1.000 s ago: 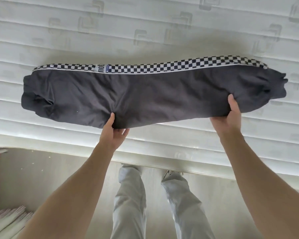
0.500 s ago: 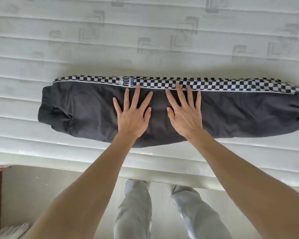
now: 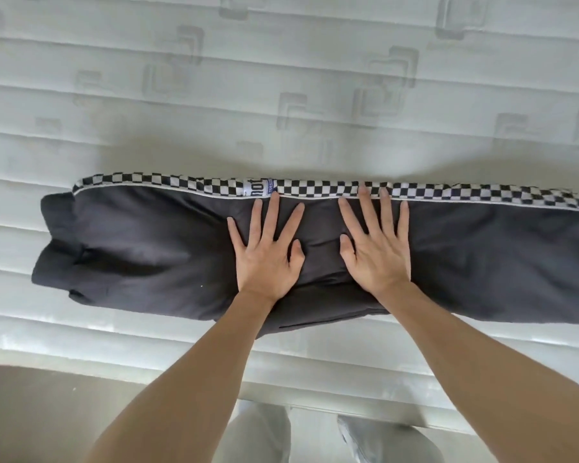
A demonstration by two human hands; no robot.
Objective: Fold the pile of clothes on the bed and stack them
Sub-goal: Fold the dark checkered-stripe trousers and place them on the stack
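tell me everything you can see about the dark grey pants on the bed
The dark grey pants lie folded lengthwise into a long band across the white quilted mattress, near its front edge. The soft, matte fabric is lightly creased. A black-and-white checkered stripe with white piping runs along the far edge, broken by a small white and blue label. The bunched end lies at the picture's left; the other end runs out of frame. The left hand and right hand press flat on the middle, fingers spread.

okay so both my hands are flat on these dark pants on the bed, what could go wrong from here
The near edge of the dark pants lies close to the mattress edge, so a pull toward you might slide them off. The left hand and right hand press only the middle; the bunched left end may stay wrinkled. The right end runs out of view, so its alignment with the checkered stripe cannot be checked.
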